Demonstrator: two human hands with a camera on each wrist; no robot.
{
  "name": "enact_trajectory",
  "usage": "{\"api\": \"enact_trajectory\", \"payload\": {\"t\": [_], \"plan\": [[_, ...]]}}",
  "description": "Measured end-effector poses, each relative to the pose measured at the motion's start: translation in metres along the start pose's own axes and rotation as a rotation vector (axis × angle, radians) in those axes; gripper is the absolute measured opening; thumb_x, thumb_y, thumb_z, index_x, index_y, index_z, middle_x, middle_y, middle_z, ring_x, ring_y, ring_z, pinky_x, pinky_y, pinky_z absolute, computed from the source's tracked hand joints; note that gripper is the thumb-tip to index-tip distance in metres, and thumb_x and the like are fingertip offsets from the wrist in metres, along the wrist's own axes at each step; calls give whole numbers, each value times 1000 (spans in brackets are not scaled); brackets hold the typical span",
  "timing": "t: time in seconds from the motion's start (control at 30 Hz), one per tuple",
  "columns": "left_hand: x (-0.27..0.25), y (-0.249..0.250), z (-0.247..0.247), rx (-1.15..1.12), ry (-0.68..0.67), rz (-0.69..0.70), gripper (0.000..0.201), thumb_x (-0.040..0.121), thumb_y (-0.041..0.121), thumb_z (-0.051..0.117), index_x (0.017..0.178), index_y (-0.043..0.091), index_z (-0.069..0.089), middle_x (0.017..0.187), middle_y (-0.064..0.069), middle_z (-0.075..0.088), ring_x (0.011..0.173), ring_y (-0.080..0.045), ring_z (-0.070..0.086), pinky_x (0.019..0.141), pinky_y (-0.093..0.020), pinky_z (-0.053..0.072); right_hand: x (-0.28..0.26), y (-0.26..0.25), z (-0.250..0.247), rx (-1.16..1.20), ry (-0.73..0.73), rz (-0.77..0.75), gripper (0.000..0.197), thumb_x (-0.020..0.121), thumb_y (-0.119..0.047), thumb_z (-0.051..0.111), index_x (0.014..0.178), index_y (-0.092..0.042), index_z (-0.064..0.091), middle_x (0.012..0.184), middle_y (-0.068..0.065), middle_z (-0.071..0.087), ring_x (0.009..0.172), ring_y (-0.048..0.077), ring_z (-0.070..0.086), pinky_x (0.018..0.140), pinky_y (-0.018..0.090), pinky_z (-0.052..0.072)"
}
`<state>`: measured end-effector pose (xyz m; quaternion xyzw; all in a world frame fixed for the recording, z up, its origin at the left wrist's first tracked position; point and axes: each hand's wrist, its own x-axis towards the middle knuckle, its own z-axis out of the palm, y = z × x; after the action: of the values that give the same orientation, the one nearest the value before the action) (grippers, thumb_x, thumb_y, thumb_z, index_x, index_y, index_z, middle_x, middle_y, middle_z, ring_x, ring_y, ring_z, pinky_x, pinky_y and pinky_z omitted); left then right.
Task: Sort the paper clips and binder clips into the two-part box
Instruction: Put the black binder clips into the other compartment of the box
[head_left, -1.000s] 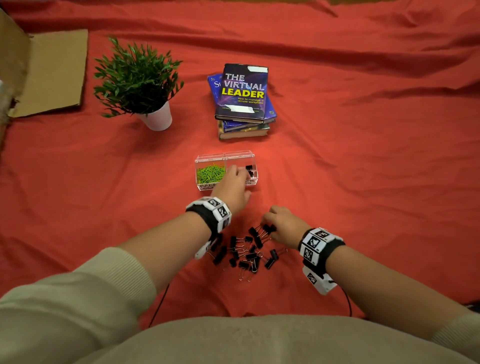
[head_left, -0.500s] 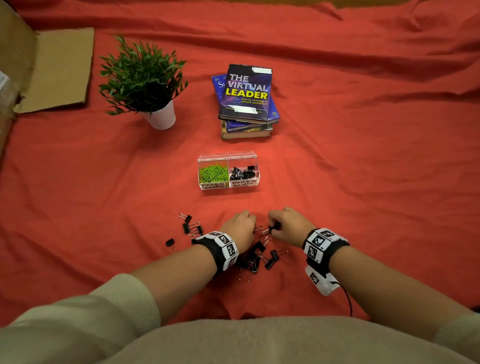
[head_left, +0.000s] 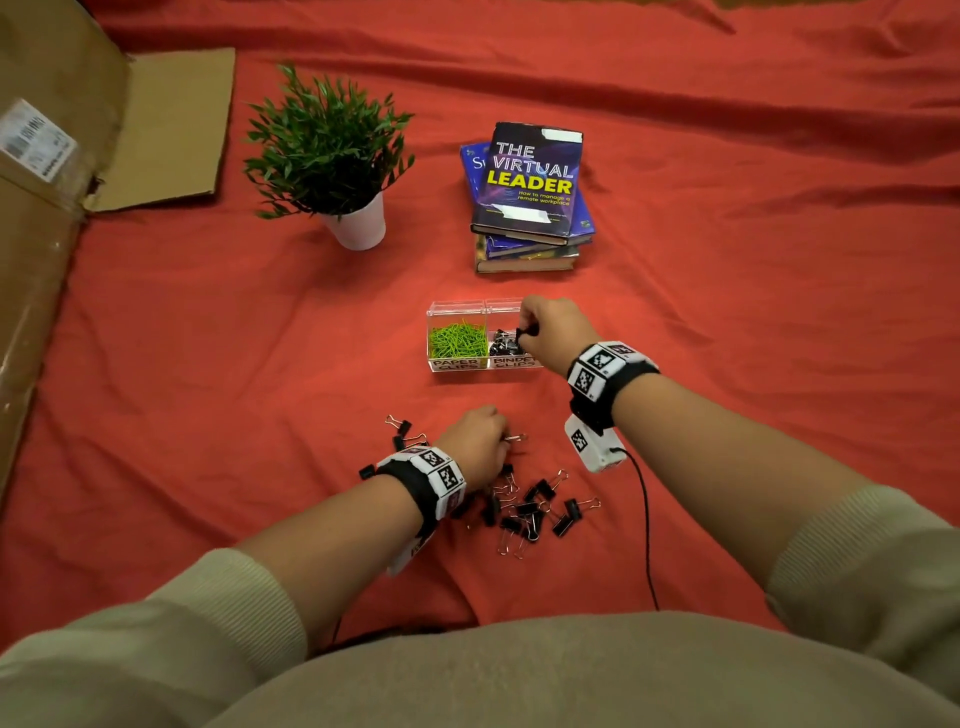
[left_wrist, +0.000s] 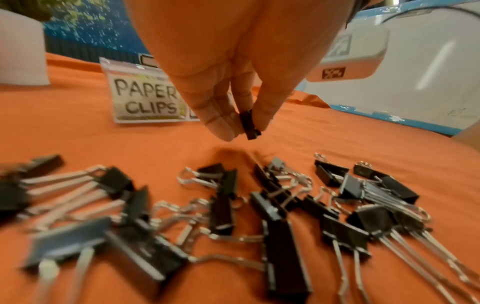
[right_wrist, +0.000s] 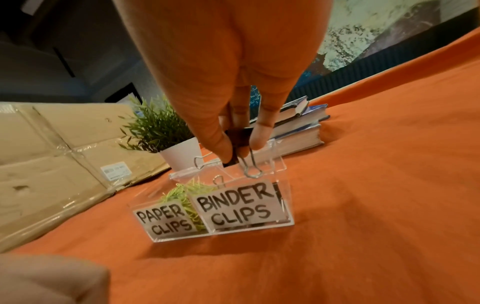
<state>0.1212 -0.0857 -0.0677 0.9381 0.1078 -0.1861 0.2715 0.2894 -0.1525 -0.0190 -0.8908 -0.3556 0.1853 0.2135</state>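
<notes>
Your right hand (head_left: 551, 332) pinches a binder clip (right_wrist: 235, 144) over the box (head_left: 457, 366) | your left hand (head_left: 475, 441) pinches another clip (left_wrist: 249, 126) above the pile (head_left: 535, 506)

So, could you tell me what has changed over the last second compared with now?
The right hand left the loose pile and carried a binder clip forward to the box's binder-clip side. The left hand drew back from the box to the pile and now pinches another binder clip. Box, plant and books stayed put.
</notes>
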Motion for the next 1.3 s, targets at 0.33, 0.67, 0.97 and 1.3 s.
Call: {"api": "enact_trajectory", "payload": {"t": [0.33,0.67,0.97,1.3], "plan": [[-18,-15,-7,111,-212,61,46,88,15,59,133,14,49,129,-11,56,120,-28,52,98,-33,42,-44,-8,21,-50,-225,-102,21,78,-9,59,98,-14,60,100,5,63,93,22,59,82,34,51],[-29,-16,-1,219,-159,90,26,91,19,55,115,9,57,115,-11,48,106,-32,56,85,-42,47,-130,33,57,-320,-533,-217,41,80,-19,61,120,-19,53,115,0,47,107,20,46,87,36,48],[-30,-15,1,97,-81,45,11,85,15,55,95,10,56,107,-8,53,98,-28,57,79,-34,44,-130,28,55,-141,-431,-118,27,80,-17,60,106,-13,52,100,3,56,99,20,52,84,29,42],[-34,-34,-10,-108,-30,-89,28,83,15,65,110,14,62,103,-8,67,97,-25,62,80,-28,47,-94,-1,74,-157,-410,-48,44,86,-14,57,129,-7,49,124,14,56,117,30,51,99,38,43]]}}
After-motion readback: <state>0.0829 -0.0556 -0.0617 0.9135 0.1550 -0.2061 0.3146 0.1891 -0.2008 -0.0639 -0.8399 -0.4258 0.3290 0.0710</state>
